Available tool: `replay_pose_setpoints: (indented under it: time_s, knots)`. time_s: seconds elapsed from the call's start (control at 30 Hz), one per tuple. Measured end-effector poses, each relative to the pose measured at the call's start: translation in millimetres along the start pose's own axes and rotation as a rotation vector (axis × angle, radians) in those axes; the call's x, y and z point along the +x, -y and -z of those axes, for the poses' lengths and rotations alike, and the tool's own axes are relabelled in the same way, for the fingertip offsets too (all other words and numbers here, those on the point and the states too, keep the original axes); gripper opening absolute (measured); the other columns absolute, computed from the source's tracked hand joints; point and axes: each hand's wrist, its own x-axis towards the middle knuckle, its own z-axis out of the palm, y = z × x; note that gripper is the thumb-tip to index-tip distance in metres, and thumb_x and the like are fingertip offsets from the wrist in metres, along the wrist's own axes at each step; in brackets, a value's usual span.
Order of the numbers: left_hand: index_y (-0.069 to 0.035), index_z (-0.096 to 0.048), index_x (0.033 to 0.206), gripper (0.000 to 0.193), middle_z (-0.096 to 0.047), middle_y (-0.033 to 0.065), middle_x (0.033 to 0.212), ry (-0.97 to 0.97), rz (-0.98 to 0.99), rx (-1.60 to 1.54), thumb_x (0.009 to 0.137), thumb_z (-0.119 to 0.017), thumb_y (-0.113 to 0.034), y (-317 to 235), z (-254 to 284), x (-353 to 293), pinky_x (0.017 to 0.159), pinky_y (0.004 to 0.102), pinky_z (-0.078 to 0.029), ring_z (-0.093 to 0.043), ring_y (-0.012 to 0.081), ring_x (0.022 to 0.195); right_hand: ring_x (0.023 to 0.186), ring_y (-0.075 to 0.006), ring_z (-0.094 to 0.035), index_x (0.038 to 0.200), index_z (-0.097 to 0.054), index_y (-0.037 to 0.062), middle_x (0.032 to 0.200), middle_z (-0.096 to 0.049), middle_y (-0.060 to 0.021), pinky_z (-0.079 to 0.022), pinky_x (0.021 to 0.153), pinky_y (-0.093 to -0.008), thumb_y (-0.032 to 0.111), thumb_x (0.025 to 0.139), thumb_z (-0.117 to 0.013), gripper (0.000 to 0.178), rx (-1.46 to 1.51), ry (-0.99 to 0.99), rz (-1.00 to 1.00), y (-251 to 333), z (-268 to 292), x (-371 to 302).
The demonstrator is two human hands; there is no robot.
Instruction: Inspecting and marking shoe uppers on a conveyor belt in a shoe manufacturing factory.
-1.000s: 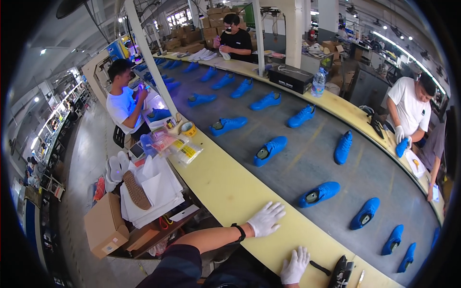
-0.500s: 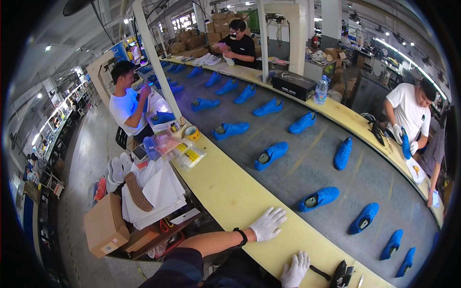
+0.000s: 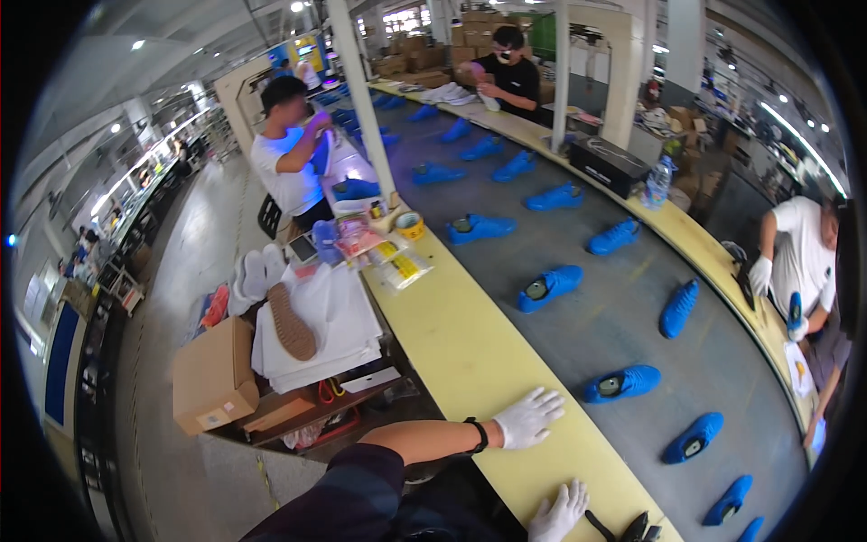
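Note:
My left hand (image 3: 530, 418), in a white glove, lies flat on the yellow ledge (image 3: 442, 334) beside the grey belt, fingers spread and holding nothing. Nearer to me, my right hand (image 3: 560, 513), also white-gloved, rests on the same ledge with its fingers stretched out and nothing in them. A dark strap (image 3: 598, 526) and a black tool (image 3: 635, 528), partly cut off by the lower edge, lie just right of it. Across the belt from my left hand sits a blue shoe (image 3: 623, 384); another blue shoe (image 3: 694, 438) lies farther right.
More blue shoes stand spaced along the belt (image 3: 578, 330). Left of the ledge are a brown sole (image 3: 291, 322) on white paper, an open carton (image 3: 215, 375) and a yellow tape roll (image 3: 410, 226). Co-workers work at left, far side and right; a bottle (image 3: 658, 182) stands on the far ledge.
The view has swung left, so everything sits farther right in it. My hands still rest on the ledge. The co-worker at left has raised both arms; the one at right has bent lower.

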Motion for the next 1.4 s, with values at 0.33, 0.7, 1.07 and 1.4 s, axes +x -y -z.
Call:
replay_pose_setpoints:
  time_s: [0.33,0.7,1.07,1.4]
  knots:
    - [-0.002,-0.057,0.141,0.053,-0.049,0.023,0.156,0.001,-0.003,-0.047,0.095,-0.063,-0.029,1.1,5.9,9.9,0.125,0.0574,-0.028,-0.04,0.0409,0.15,0.142,-0.0468,-0.047,0.125,-0.063,0.0009,0.145,-0.058,-0.0231,-0.032,0.122,-0.0608,0.011,0.081,-0.079,0.048,0.016,0.034,-0.114,-7.3,-15.8,-5.2]
    - [-0.001,-0.052,0.145,0.064,-0.05,0.024,0.154,-0.029,-0.07,0.055,0.09,-0.071,-0.029,7.8,-4.3,22.1,0.126,0.0592,-0.026,-0.04,0.0414,0.149,0.14,-0.0406,-0.054,0.128,-0.065,0.0048,0.144,-0.061,-0.0195,-0.037,0.12,-0.0581,0.019,0.085,-0.079,0.048,0.011,-0.022,-0.144,-9.6,-5.7,-4.2]
    - [-0.001,-0.063,0.138,0.081,-0.066,0.0266,0.137,0.191,0.284,-0.411,0.081,-0.081,-0.057,36.3,1.0,221.5,0.108,0.0486,-0.05,-0.063,0.041,0.129,0.137,-0.0466,-0.053,0.126,-0.065,0.0016,0.145,-0.059,-0.026,-0.038,0.119,-0.0593,0.012,0.084,-0.077,0.045,0.137,-0.023,-0.158,-14.1,4.9,5.2]
    - [-0.001,-0.036,0.15,0.083,-0.06,0.0226,0.12,0.157,0.276,0.02,0.084,-0.079,-0.025,-26.2,-10.7,203.2,0.09,0.0535,-0.056,-0.066,0.0418,0.11,0.137,-0.0503,-0.051,0.126,-0.063,0.0018,0.145,-0.058,-0.0264,-0.036,0.12,-0.0643,0.006,0.086,-0.074,0.042,0.167,0.023,-0.111,-20.7,-5.4,17.4]
